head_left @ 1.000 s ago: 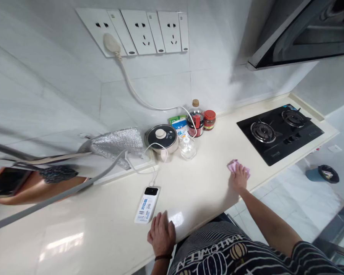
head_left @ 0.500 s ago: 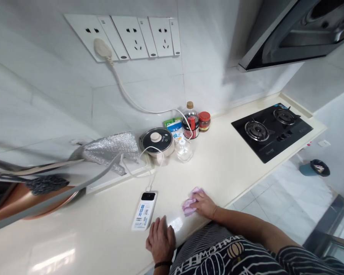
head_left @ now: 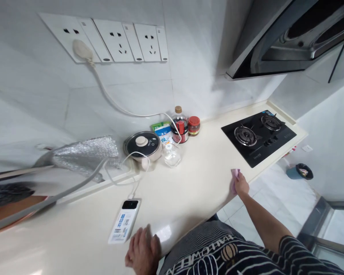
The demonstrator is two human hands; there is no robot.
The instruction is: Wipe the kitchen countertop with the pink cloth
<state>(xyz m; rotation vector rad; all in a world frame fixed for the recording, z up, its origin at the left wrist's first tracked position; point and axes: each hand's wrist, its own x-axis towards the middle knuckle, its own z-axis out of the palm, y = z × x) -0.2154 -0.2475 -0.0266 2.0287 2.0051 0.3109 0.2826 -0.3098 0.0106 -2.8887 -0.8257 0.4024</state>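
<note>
A light purple cloth (head_left: 234,181) is pressed against the cream countertop (head_left: 200,175) near its front edge, just short of the gas stove. My right hand (head_left: 242,185) is closed on it, arm stretched out to the right. At the lower middle, my left hand (head_left: 143,250) rests on the counter with fingers lying loosely, holding nothing. Beside its fingertips lies a white power bank (head_left: 124,221) with a dark display and a white cable plugged into it.
Along the wall stand a small electric pot (head_left: 143,145), a clear bottle (head_left: 171,156), a dark sauce bottle (head_left: 180,128) and a red-lidded jar (head_left: 193,126). The black gas stove (head_left: 256,137) is at right under a range hood. A copper-coloured pan (head_left: 20,214) sits far left.
My right hand has slid the cloth rightward along the counter toward the stove. My left hand stays on the counter near the power bank. The view has shifted to the right.
</note>
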